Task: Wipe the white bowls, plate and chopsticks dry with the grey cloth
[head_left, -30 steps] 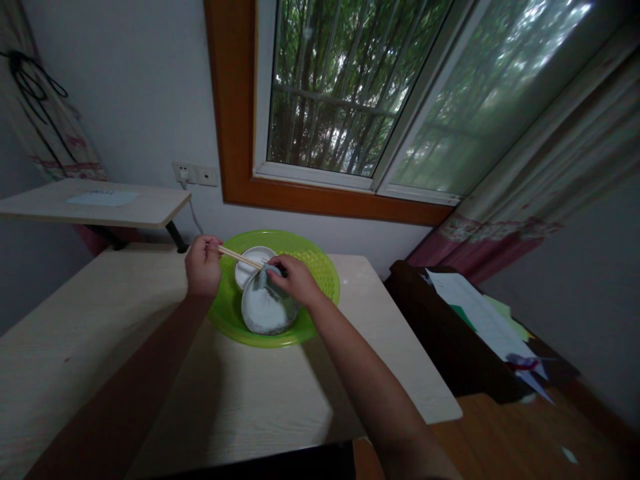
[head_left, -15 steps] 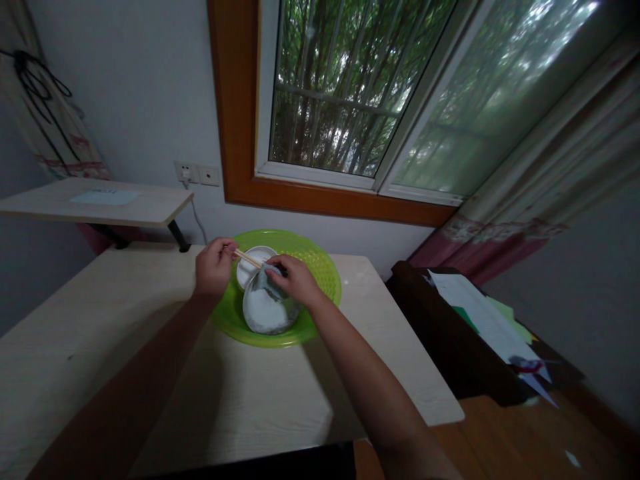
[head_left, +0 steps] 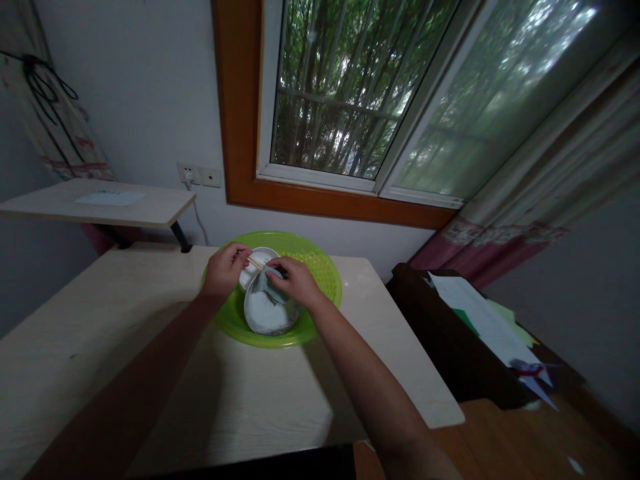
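Observation:
My left hand [head_left: 225, 270] is closed on one end of a pair of light wooden chopsticks [head_left: 255, 263]. A grey-green cloth [head_left: 270, 285] is pinched in my right hand [head_left: 296, 283], up against the other end of the chopsticks, and its loose part hangs down. Below the cloth lies a round bowl [head_left: 270, 316] with a white inside, partly covered by it. Behind the chopsticks sits a smaller white bowl [head_left: 265, 254], partly hidden by my left hand. Both bowls are in a wide green plastic basket [head_left: 280, 341].
The basket stands on a pale wooden table [head_left: 260, 400] against the wall. A raised shelf [head_left: 120, 212] with a paper on it is at the left. To the right, a dark cabinet [head_left: 425, 320] carries papers [head_left: 470, 300]. A window [head_left: 340, 100] is ahead.
My left hand has moved right, closer to my right hand, so less of the chopsticks shows between them. My right hand keeps its hold on the cloth.

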Motion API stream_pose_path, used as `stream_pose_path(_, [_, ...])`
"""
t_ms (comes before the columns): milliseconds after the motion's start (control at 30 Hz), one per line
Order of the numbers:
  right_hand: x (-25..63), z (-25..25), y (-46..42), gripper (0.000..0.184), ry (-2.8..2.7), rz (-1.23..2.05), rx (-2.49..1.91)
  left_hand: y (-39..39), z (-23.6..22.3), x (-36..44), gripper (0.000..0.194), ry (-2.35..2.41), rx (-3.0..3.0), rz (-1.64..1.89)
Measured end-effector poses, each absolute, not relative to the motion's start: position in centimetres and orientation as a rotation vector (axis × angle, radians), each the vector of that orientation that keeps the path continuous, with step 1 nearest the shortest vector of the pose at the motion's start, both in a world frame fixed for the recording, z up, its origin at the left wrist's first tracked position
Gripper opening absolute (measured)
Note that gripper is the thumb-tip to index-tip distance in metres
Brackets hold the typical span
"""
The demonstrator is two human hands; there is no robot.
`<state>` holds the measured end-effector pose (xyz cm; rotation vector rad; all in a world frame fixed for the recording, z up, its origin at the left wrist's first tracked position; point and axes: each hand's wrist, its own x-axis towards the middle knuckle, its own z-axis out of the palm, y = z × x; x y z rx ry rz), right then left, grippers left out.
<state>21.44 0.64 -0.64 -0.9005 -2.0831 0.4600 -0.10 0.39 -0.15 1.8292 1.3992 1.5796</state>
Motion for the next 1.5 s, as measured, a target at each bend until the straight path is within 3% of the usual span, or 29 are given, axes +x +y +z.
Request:
stream_pose_path(167, [21.4, -0.7, 0.6, 0.021, -2.047, 0.48, -0.904, -0.1, 0.4, 0.3, 0.019, 1.365, 1.865, 1.485])
stream_pose_path(533, [21.3, -0.5, 0.4, 0.021, -2.071, 0.482, -0.963, 1.2, -0.7, -1.6, 0.016, 1.526, 1.337, 2.125])
stream_pose_path(967, [21.3, -0.6, 0.6, 0.022, -2.039, 0.505, -0.929, 0.6, 0.0, 0.2, 0.019, 1.279, 1.758, 1.554])
stream_pose_path(1300, [21.4, -0.8, 0.8, 0.021, -1.987, 0.515, -0.937, 1.2, -0.8, -1.8, 0.012, 1.554, 1.372, 2.152])
stream_pose_path(1500, [21.8, -0.9, 0.9, 0.019, -1.992, 0.496, -0.954, 1.6, -1.0, -2.0, 0.014, 1.481, 1.367, 2.138])
